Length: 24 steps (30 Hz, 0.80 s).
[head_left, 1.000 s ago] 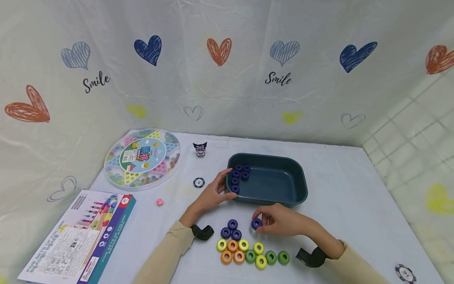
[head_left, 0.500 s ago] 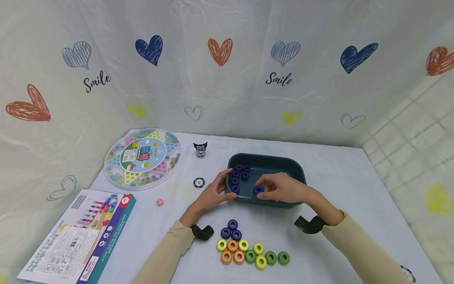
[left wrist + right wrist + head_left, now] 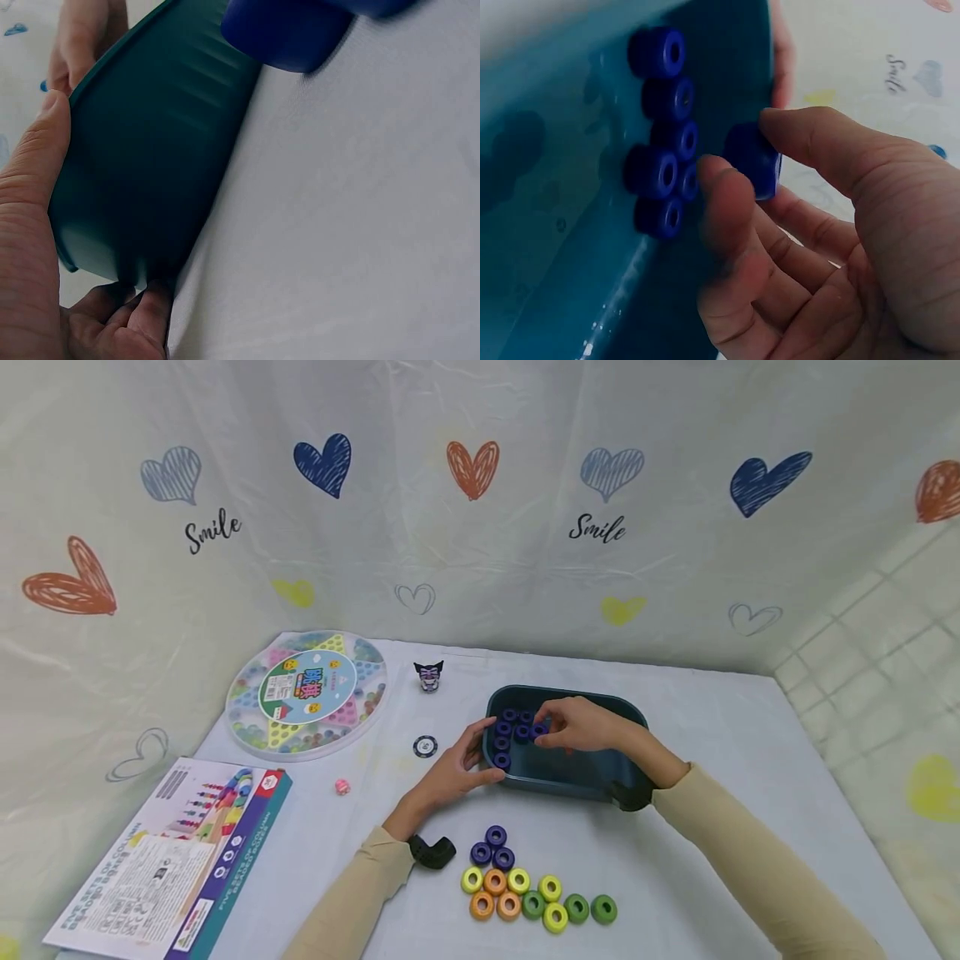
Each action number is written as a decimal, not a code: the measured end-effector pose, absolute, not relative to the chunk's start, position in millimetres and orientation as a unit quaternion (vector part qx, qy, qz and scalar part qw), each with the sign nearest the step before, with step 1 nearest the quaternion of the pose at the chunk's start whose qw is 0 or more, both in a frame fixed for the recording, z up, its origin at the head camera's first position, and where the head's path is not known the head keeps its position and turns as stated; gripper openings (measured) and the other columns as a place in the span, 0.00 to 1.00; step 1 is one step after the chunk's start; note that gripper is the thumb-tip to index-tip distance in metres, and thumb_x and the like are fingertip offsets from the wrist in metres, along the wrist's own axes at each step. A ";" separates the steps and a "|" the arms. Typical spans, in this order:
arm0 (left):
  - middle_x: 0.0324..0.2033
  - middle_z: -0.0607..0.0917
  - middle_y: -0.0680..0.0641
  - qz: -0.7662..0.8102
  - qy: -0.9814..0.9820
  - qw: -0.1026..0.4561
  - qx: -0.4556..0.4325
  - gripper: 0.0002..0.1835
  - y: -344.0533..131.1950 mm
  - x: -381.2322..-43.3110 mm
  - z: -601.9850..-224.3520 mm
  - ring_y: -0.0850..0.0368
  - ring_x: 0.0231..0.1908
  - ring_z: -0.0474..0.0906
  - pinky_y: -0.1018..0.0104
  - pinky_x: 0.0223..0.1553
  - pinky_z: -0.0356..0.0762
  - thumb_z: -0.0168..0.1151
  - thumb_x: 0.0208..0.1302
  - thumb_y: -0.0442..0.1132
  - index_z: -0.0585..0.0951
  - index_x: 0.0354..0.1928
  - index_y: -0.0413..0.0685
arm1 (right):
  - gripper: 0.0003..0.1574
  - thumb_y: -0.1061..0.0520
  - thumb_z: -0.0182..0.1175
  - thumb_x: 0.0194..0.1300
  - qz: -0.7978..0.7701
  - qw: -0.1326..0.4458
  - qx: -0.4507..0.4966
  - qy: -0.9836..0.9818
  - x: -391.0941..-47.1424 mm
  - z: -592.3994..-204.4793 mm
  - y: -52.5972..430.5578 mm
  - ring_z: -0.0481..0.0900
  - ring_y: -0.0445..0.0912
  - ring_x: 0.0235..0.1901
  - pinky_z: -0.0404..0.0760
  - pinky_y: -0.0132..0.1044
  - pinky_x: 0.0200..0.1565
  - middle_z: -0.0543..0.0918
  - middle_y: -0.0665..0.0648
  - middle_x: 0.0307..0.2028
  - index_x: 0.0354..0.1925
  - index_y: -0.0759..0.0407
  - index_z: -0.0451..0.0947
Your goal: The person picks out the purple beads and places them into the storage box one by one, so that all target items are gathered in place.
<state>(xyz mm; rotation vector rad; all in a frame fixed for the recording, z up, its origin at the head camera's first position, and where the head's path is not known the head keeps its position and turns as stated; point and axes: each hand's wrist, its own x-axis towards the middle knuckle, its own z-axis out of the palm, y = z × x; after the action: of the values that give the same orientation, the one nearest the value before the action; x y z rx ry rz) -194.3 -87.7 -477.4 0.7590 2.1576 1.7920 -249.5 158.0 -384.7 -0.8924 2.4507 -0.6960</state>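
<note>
Purple bead [image 3: 537, 732] moved farther back | in tray [image 3: 558, 786] | right hand [image 3: 585, 725] pinching

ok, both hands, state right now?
Left hand: closed, holding the tray at one end.
Right hand: closed, pinching a blue bead.

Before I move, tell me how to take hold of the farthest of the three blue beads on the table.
Pinch the farthest blue bead by its round outer wall, left and right, coming from above. That looks best: it lies flat, hole upward, with those flanks largely free, while the other two blue beads crowd its near side.
</note>
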 end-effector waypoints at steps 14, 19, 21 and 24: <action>0.67 0.54 0.40 0.618 0.732 0.114 0.264 0.42 -87.5 -194.2 -477.0 0.48 0.64 0.54 0.56 0.62 0.57 0.63 0.57 0.42 0.50 0.69 0.50 | 0.19 0.54 0.62 0.57 -0.198 0.290 -0.338 0.873 -276.4 -402.7 135.1 0.77 0.42 0.16 0.77 0.32 0.24 0.80 0.48 0.22 0.45 0.61 0.74; 0.67 0.54 0.41 0.618 0.732 0.115 0.265 0.42 -87.4 -194.0 -476.7 0.48 0.64 0.53 0.56 0.62 0.57 0.63 0.57 0.41 0.50 0.69 0.49 | 0.19 0.54 0.65 0.54 -0.169 0.279 -0.357 0.875 -278.3 -405.3 128.8 0.74 0.39 0.20 0.76 0.30 0.23 0.78 0.48 0.23 0.44 0.61 0.76; 0.67 0.53 0.41 0.616 0.733 0.115 0.263 0.42 -87.8 -194.0 -476.0 0.49 0.64 0.53 0.56 0.62 0.57 0.63 0.57 0.41 0.50 0.69 0.49 | 0.19 0.54 0.66 0.53 -0.157 0.275 -0.366 0.875 -278.7 -405.8 126.1 0.73 0.39 0.21 0.75 0.29 0.24 0.77 0.48 0.24 0.44 0.61 0.77; 0.67 0.54 0.41 0.615 0.735 0.114 0.261 0.42 -88.3 -193.8 -474.5 0.49 0.64 0.53 0.58 0.61 0.57 0.63 0.57 0.41 0.50 0.69 0.49 | 0.19 0.55 0.66 0.53 -0.141 0.269 -0.376 0.875 -279.8 -407.4 122.8 0.72 0.38 0.22 0.73 0.29 0.24 0.77 0.48 0.25 0.44 0.60 0.78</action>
<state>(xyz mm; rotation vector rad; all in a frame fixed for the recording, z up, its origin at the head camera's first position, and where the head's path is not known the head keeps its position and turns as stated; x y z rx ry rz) -193.8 -88.3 -474.5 0.7663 2.1556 1.8019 -279.8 122.8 -407.4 -1.0148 2.3595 -0.3794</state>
